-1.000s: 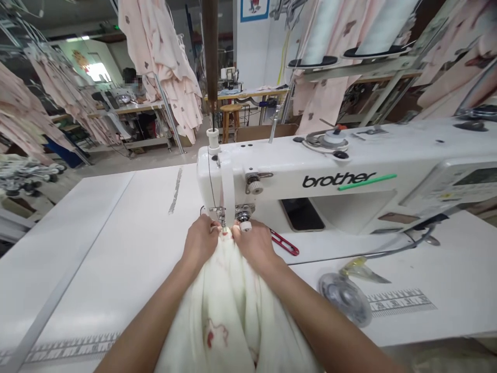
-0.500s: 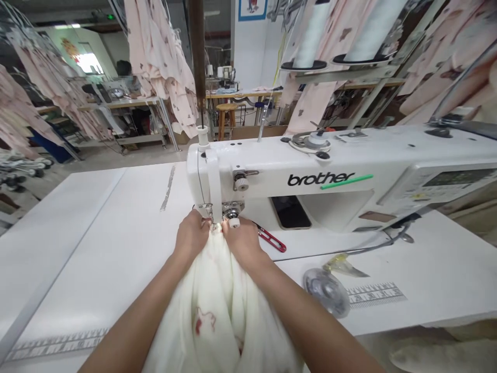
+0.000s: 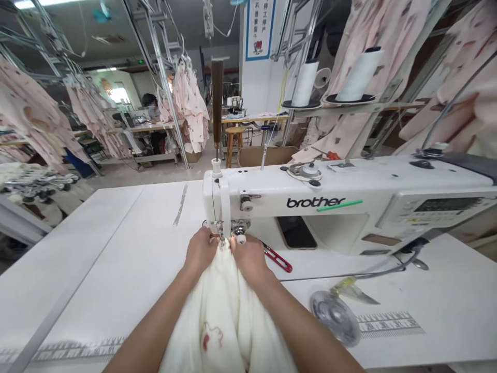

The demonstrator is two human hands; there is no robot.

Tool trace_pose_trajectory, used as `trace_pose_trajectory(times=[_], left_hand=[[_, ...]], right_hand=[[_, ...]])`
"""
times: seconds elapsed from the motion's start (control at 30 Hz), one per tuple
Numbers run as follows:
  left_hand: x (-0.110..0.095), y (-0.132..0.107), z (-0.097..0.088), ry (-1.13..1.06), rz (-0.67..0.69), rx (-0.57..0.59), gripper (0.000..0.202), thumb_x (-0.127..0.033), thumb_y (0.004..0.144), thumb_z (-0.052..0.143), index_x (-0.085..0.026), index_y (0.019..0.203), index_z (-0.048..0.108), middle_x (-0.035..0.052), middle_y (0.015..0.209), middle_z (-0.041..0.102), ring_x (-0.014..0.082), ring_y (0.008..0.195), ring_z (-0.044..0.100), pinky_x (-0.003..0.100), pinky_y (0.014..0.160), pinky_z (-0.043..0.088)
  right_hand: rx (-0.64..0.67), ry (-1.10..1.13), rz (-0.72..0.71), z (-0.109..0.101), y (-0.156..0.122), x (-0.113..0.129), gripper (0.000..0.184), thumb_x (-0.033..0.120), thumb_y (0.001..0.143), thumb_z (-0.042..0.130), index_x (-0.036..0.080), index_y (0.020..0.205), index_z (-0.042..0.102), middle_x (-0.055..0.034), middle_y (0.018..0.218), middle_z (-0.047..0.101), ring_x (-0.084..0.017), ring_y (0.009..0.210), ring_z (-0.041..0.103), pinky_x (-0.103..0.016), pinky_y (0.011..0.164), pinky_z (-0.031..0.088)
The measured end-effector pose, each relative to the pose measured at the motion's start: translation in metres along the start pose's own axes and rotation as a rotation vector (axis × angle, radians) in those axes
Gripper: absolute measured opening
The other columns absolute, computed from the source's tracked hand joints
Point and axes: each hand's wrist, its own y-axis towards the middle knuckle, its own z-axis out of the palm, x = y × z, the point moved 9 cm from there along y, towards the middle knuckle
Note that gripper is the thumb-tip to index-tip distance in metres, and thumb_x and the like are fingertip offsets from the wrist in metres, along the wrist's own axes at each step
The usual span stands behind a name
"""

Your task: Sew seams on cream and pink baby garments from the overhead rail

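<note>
Cream fabric [image 3: 223, 311] with a small red print runs from my lap up to the needle of a white Brother sewing machine [image 3: 330, 204]. My left hand [image 3: 200, 251] grips the cloth just left of the presser foot [image 3: 220, 235], fingers curled into it. On the other side of the foot, my right hand [image 3: 250, 256] pinches the same cloth. Both hands press close together, with the fingertips hidden under the machine head.
Red thread snips [image 3: 277, 259] lie on the white table [image 3: 97, 269] right of my hand. A clear round plastic piece [image 3: 336, 316] sits near a printed ruler. Thread cones [image 3: 359, 72] stand behind the machine. Pink garments [image 3: 190, 109] hang around; a person sits at a far bench.
The camera has tilted up, showing more of the ceiling and racks. Both hands stay gripped on the cloth at the presser foot.
</note>
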Motion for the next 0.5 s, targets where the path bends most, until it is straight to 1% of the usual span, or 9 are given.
trace_pose_trajectory(times=[0.1,0.17,0.27,0.33,0.4,0.5], left_hand=[[-0.001,-0.001,-0.001,-0.009,0.007,-0.003,0.015,-0.020,0.080,0.048,-0.017,0.090,0.058,0.0058,0.091,0.067,0.0207,0.084,0.061,0.027,0.069,0.041],[-0.001,-0.002,-0.002,-0.016,0.015,-0.006,0.015,-0.020,0.080,0.048,-0.017,0.090,0.059,0.0058,0.091,0.067,0.0207,0.085,0.061,0.027,0.070,0.041],[-0.001,-0.002,-0.003,-0.034,0.027,-0.009,0.015,-0.020,0.079,0.049,-0.017,0.090,0.059,0.0049,0.090,0.067,0.0195,0.085,0.061,0.026,0.070,0.041],[0.000,-0.001,-0.003,-0.045,0.037,-0.006,0.015,-0.018,0.078,0.049,-0.018,0.089,0.060,0.0037,0.090,0.067,0.0185,0.084,0.061,0.025,0.070,0.041],[0.000,0.000,-0.002,-0.049,0.043,-0.003,0.015,-0.017,0.078,0.049,-0.019,0.088,0.060,0.0034,0.089,0.067,0.0182,0.083,0.060,0.025,0.069,0.040],[0.002,0.002,-0.001,-0.044,0.030,-0.001,0.011,-0.018,0.078,0.049,-0.017,0.083,0.059,0.0054,0.088,0.066,0.0195,0.083,0.060,0.026,0.068,0.039]], right_hand=[[0.011,0.025,0.006,0.000,-0.001,-0.002,0.020,0.017,0.087,0.045,0.014,0.079,0.063,-0.0102,0.076,0.065,-0.023,0.070,0.062,-0.028,0.058,0.037],[0.020,0.063,-0.010,-0.004,-0.004,-0.003,0.018,0.018,0.088,0.046,0.013,0.081,0.062,-0.0107,0.079,0.065,-0.023,0.073,0.062,-0.028,0.061,0.038],[0.033,0.165,-0.085,-0.014,-0.010,-0.004,0.018,0.023,0.092,0.042,0.015,0.091,0.057,-0.0069,0.082,0.066,-0.021,0.076,0.062,-0.026,0.065,0.040],[0.032,0.232,-0.123,-0.021,-0.013,-0.004,0.021,0.023,0.095,0.033,0.015,0.098,0.053,-0.0045,0.082,0.065,-0.019,0.076,0.062,-0.025,0.065,0.041],[0.024,0.266,-0.121,-0.024,-0.014,-0.006,0.025,0.021,0.096,0.026,0.013,0.101,0.049,-0.0060,0.083,0.065,-0.019,0.075,0.062,-0.025,0.065,0.042],[0.016,0.275,-0.089,-0.023,-0.011,-0.008,0.028,0.019,0.095,0.022,0.010,0.101,0.049,-0.0106,0.084,0.064,-0.022,0.075,0.061,-0.029,0.065,0.043]])
